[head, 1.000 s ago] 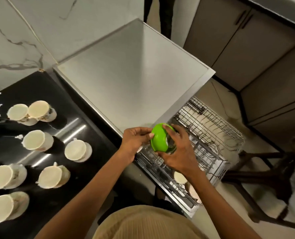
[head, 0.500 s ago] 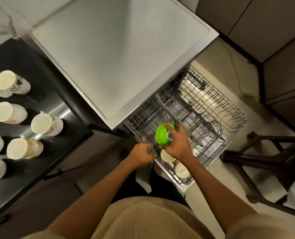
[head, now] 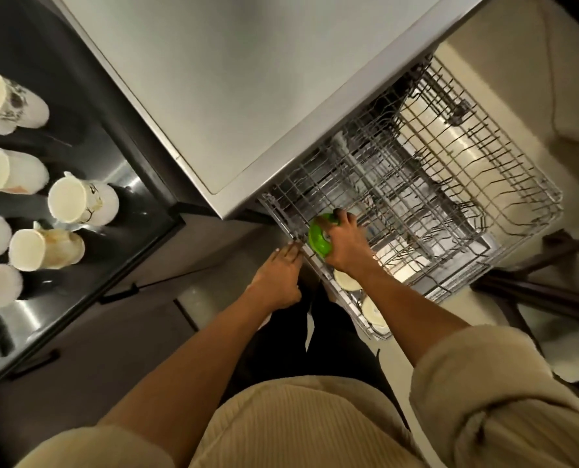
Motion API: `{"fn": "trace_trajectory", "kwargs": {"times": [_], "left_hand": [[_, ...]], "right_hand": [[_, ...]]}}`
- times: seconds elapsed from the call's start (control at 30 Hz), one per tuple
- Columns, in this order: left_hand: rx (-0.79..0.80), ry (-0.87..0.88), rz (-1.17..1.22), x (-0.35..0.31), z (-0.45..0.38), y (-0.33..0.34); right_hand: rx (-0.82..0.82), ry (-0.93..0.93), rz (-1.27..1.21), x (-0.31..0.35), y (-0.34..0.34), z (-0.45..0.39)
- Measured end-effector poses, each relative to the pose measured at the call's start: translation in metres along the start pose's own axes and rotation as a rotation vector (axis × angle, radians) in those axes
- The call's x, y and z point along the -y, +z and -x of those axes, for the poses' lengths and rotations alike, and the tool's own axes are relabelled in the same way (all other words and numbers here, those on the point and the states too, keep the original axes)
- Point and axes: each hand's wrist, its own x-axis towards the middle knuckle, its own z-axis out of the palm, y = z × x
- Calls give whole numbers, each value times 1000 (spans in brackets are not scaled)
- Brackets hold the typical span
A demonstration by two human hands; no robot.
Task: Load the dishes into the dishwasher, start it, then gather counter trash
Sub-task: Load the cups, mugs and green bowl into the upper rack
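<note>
So the big change from a second ago: the green-lidded thing was up at counter height with both hands on it, and now it's down in the rack; the person has bent right over the dishwasher too, going by how the view has tipped.

Nearest first: the left hand [head: 278, 275] has let go of it and sits loosely curled, empty, fingertips just touching the near-left corner rail of the pulled-out rack [head: 518, 231]; looks like it's steadying the rack, but that's my guess.

Just past it, the right hand [head: 345, 244] is closed around the green lid [head: 318, 236] and whatever container it belongs to; can't really make out the body of it, the hand covers it. It's in the near-left corner of the rack, lid turned sideways toward the left edge; whether it's actually seated between the tines or only hovering, can't tell.

Two pale cups [head: 347, 280] are already loaded along the near edge of the rack, right behind that wrist; the rest of the rack out to the far right corner is bare wire.

Further off on the left, the dark counter [head: 119, 170] has a bunch of mugs [head: 82, 202] standing in rows near its left edge; so I'd say loading is barely started, plenty of trips left before starting the machine or any trash.
</note>
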Motion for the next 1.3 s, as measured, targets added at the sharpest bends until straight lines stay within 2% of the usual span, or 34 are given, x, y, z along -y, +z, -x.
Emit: {"fn": "trace_trajectory", "kwargs": {"times": [0.1,0.73,1.03,1.3], "left_hand": [[14,4,-6,3,-3,1],[-51,-11,58,8,-5,26],[-46,4,77,11,-5,27],[-34,10,55,11,-3,24]], "right_hand": [[58,8,36,0,6,-6],[80,100,76,7,46,-40],[20,120,109,-5,51,-43],[146,172,82,8,51,-33]]}}
